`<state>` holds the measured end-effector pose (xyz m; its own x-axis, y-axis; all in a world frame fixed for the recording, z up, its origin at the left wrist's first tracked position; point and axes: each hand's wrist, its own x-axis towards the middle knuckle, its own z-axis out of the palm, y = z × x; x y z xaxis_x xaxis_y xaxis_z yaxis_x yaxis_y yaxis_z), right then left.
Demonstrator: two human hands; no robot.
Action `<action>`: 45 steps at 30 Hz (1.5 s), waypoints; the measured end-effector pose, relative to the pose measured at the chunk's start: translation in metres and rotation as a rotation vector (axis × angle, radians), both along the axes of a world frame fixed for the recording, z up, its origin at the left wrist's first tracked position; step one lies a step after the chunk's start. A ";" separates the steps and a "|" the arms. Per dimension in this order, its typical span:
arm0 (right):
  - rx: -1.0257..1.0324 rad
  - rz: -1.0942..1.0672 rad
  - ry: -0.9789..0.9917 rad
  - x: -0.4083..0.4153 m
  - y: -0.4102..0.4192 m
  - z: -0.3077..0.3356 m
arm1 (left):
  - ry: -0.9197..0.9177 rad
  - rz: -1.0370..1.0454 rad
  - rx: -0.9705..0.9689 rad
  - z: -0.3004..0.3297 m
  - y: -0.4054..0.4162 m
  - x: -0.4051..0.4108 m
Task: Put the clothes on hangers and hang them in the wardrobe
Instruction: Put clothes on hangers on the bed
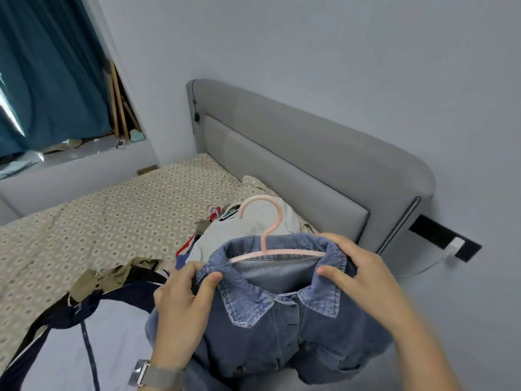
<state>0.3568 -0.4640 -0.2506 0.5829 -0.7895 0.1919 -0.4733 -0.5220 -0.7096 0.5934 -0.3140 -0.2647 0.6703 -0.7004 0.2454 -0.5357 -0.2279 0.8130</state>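
Denim jacket (282, 320) on pink hanger (267, 244), held up over bed (112, 221). Left hand (183, 300) pinches collar's left side. Right hand (358, 277) grips right shoulder, fingers curled round cloth.

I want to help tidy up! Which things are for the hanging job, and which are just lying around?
For the job: denim jacket, pink hanger, pile of clothes on the bed.
Just lying about: blue curtain, charger, pillow.

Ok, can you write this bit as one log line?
step: fitting jacket on hanger | left hand: grips collar | right hand: grips collar | wardrobe: unseen
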 end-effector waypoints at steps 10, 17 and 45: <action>0.082 0.014 0.018 0.047 -0.065 -0.022 | 0.073 0.016 0.075 -0.011 -0.048 0.041; 0.128 0.130 0.069 0.120 -0.122 -0.030 | 0.092 0.106 0.094 -0.014 -0.084 0.099; 0.125 0.254 -0.095 0.245 -0.367 -0.048 | 0.139 0.235 0.044 -0.034 -0.300 0.191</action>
<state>0.6018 -0.8312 -0.2988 0.7489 -0.6418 0.1654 -0.2671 -0.5207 -0.8109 0.7847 -0.6139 -0.2991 0.8410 -0.5293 0.1126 -0.3478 -0.3694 0.8617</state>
